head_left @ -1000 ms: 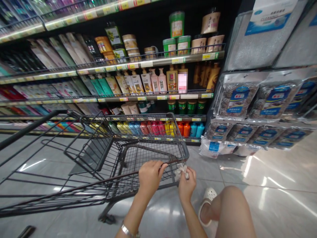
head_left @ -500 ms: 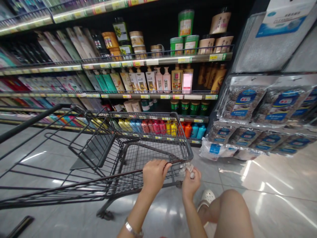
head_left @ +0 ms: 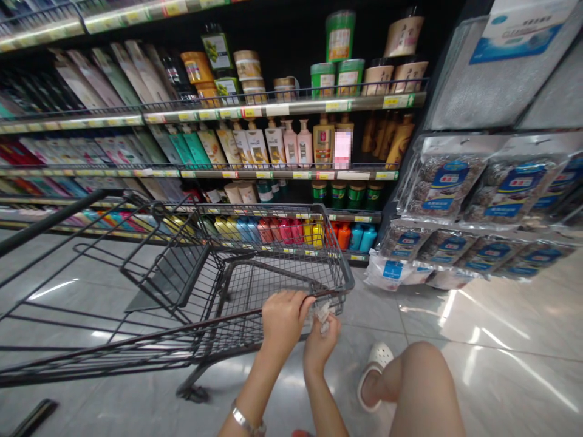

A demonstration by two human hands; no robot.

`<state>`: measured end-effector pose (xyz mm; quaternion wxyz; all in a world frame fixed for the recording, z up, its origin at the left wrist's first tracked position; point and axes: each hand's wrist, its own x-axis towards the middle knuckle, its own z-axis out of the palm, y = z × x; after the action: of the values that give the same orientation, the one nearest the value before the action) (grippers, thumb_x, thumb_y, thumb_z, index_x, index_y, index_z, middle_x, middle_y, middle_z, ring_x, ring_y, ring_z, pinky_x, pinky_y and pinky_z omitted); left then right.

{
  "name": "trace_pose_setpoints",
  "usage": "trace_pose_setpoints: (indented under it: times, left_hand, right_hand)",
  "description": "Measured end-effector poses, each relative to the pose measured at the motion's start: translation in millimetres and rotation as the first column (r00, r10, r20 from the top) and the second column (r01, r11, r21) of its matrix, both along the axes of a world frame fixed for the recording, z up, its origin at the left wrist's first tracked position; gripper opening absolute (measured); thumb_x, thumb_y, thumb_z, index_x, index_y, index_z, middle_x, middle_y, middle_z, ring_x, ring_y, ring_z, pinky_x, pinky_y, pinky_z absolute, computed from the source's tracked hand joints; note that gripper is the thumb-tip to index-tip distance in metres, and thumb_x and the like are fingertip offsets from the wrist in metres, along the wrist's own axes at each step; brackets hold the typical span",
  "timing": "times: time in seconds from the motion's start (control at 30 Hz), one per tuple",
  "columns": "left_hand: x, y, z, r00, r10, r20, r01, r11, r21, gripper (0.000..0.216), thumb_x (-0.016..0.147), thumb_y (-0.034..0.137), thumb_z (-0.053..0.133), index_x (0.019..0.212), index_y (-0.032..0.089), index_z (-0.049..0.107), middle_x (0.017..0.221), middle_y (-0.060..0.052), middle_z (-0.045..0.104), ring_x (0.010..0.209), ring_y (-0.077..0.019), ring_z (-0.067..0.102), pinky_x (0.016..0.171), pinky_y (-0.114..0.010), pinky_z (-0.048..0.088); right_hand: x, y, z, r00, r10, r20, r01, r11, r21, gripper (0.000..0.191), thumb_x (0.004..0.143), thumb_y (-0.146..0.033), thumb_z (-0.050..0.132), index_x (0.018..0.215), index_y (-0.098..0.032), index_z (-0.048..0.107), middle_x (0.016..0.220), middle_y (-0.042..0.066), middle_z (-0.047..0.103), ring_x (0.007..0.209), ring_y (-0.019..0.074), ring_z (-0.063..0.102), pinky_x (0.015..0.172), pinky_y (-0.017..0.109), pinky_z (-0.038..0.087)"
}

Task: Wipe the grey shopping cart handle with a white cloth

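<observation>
A dark metal shopping cart [head_left: 268, 267] stands in front of me, its basket showing nothing inside. My left hand [head_left: 283, 318] is closed over the cart's top rim near the front corner, with a metal bracelet on the wrist. Close beside it on the right, my right hand [head_left: 321, 343] pinches a crumpled whitish wipe or tissue [head_left: 323, 312] against the outside of the basket, just below the rim. Part of the wipe is hidden by the fingers.
Shelves [head_left: 273, 110] of bottles and jars run behind the cart. On the right hang packs of scouring balls [head_left: 449, 185] and grey cloths [head_left: 469, 91]. My foot in a white clog [head_left: 377, 364] rests on the tiled floor [head_left: 437, 321]. A cart wheel [head_left: 194, 393] is at lower left.
My right hand has moved left along the cart's edge with the wipe, from the front corner to beside my left hand. My left hand keeps its hold on the rim.
</observation>
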<state>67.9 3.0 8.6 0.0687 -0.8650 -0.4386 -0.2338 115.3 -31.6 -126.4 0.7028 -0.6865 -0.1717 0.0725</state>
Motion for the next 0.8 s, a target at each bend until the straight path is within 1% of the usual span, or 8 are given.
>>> trace_pose_setpoints:
  times: [0.17, 0.23, 0.3, 0.4, 0.5, 0.57, 0.7, 0.8]
  left_hand:
    - [0.4, 0.6, 1.2, 1.000, 0.013, -0.008, -0.014, 1.000, -0.027, 0.032, 0.091, 0.040, 0.046, 0.070, 0.022, 0.063, 0.062, 0.000, 0.066, 0.062, -0.0171, 0.056, 0.060, -0.029, 0.030]
    - [0.1, 1.0, 0.8, 1.000, 0.015, -0.009, -0.016, 1.000, -0.027, 0.033, 0.090, 0.041, 0.046, 0.070, 0.022, 0.063, 0.062, 0.000, 0.065, 0.062, -0.0168, 0.056, 0.060, -0.029, 0.029]
    - [-0.6, 1.4, 0.0, 1.000, 0.009, -0.013, -0.009, 1.000, -0.010, 0.032, 0.090, 0.040, 0.047, 0.069, 0.022, 0.062, 0.061, 0.000, 0.065, 0.062, -0.0166, 0.056, 0.060, -0.029, 0.029]
    - [-2.2, 1.9, -1.2, 1.000, -0.006, -0.018, 0.006, 1.000, 0.019, 0.031, 0.090, 0.039, 0.048, 0.069, 0.022, 0.062, 0.061, 0.001, 0.065, 0.062, -0.0165, 0.056, 0.060, -0.029, 0.030]
    - [-3.5, 2.1, -1.6, 1.000, -0.015, -0.018, 0.016, 0.999, 0.031, 0.031, 0.090, 0.039, 0.047, 0.069, 0.021, 0.062, 0.060, 0.002, 0.064, 0.061, -0.0163, 0.056, 0.060, -0.029, 0.030]
    - [-3.8, 2.4, -1.5, 1.000, -0.021, -0.020, 0.022, 0.999, 0.035, 0.032, 0.090, 0.039, 0.047, 0.069, 0.021, 0.062, 0.060, 0.002, 0.064, 0.061, -0.0160, 0.056, 0.060, -0.029, 0.030]
    - [-3.7, 3.2, -0.5, 0.999, -0.039, -0.016, 0.039, 0.998, 0.058, 0.032, 0.091, 0.040, 0.046, 0.070, 0.021, 0.062, 0.059, 0.002, 0.064, 0.060, -0.0158, 0.056, 0.059, -0.029, 0.029]
    - [-3.5, 3.6, 0.7, 0.999, -0.048, -0.013, 0.048, 0.996, 0.080, 0.033, 0.091, 0.040, 0.045, 0.069, 0.021, 0.061, 0.059, 0.002, 0.063, 0.059, -0.0158, 0.055, 0.058, -0.029, 0.029]
  right_hand:
    - [-24.0, 3.8, -18.6, 0.995, 0.093, -0.019, -0.092, 0.994, 0.057, 0.012, 0.077, -0.030, 0.055, 0.081, -0.019, 0.057, 0.088, 0.003, 0.055, 0.087, 0.0197, 0.053, 0.082, 0.034, 0.042]
    - [-26.6, 3.9, -24.1, 0.990, 0.133, -0.044, -0.129, 0.989, 0.070, 0.013, 0.075, -0.031, 0.058, 0.079, -0.019, 0.059, 0.086, 0.002, 0.056, 0.086, 0.0194, 0.054, 0.081, 0.033, 0.042]
    - [-23.1, 2.3, -24.3, 0.983, 0.160, -0.090, -0.154, 0.985, 0.072, 0.013, 0.073, -0.031, 0.060, 0.077, -0.018, 0.060, 0.086, 0.003, 0.058, 0.088, 0.0201, 0.054, 0.082, 0.033, 0.042]
    - [-8.8, -2.3, -17.0, 0.973, 0.173, -0.152, -0.166, 0.984, 0.056, 0.012, 0.073, -0.029, 0.059, 0.077, -0.018, 0.061, 0.086, 0.003, 0.061, 0.087, 0.0199, 0.055, 0.082, 0.033, 0.042]
    - [10.4, -6.2, -9.3, 0.972, 0.159, -0.173, -0.158, 0.987, 0.020, 0.012, 0.072, -0.029, 0.059, 0.077, -0.018, 0.061, 0.084, 0.003, 0.062, 0.084, 0.0191, 0.056, 0.081, 0.031, 0.042]
    - [24.2, -7.5, -6.9, 0.976, 0.111, -0.187, -0.116, 0.993, -0.012, 0.014, 0.070, -0.031, 0.060, 0.075, -0.018, 0.061, 0.082, 0.003, 0.063, 0.083, 0.0192, 0.057, 0.080, 0.031, 0.042]
    - [53.1, -7.5, -5.0, 0.971, 0.000, -0.237, -0.025, 0.994, -0.104, 0.017, 0.069, -0.034, 0.060, 0.073, -0.017, 0.060, 0.071, 0.001, 0.063, 0.072, 0.0183, 0.056, 0.071, 0.029, 0.043]
    - [73.8, -6.0, -4.9, 0.976, -0.029, -0.217, 0.005, 0.994, -0.111, 0.018, 0.069, -0.035, 0.059, 0.073, -0.017, 0.060, 0.068, 0.000, 0.063, 0.068, 0.0178, 0.056, 0.067, 0.028, 0.043]
